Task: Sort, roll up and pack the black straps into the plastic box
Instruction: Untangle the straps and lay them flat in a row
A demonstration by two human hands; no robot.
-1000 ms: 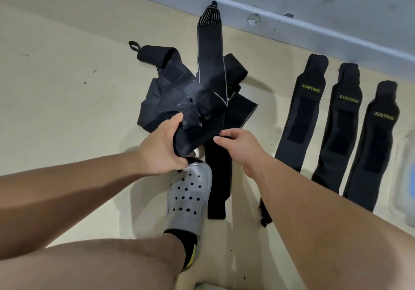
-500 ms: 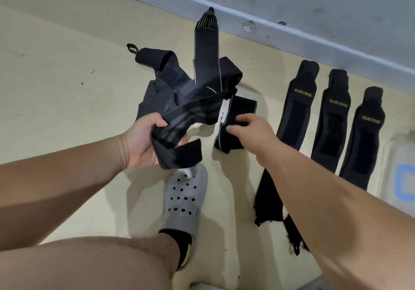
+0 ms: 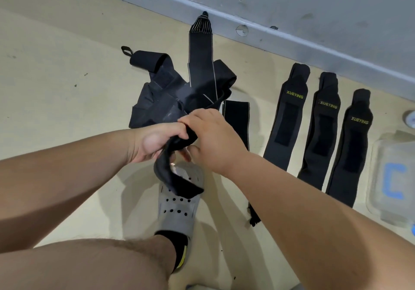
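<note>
**One strap held in both hands above the pile**

The far side of the floor [image 3: 56,87] is closed off by a grey skirting [image 3: 314,49] running slantwise. Open floor is seen to the left of the tangled pile of black straps [image 3: 161,96]. To the right of it the floor is taken up by straps laid in a row. One long strap [image 3: 201,60] is stretched from the pile towards the skirting, and its striped tip is seen just short of it.

The word XUEYING is printed in yellow on each of three straps laid flat side by side, the first strap [image 3: 289,119], the second strap [image 3: 323,130] and the third strap [image 3: 354,146]. They are near one another but apart.

The plastic box [image 3: 375,155] is set at the right edge of the view, just beside the third strap, and is partly cut off. A blue mark shaped like a C is seen through its clear surface; what is inside cannot be told.

The held strap [image 3: 177,177] is gripped by the left hand [image 3: 157,142], whose fingers are curled round it. It is also grasped from above by the right hand [image 3: 215,141], with the thumb underneath. Its loose end hangs in a loop over a grey perforated shoe [image 3: 179,211].
</note>
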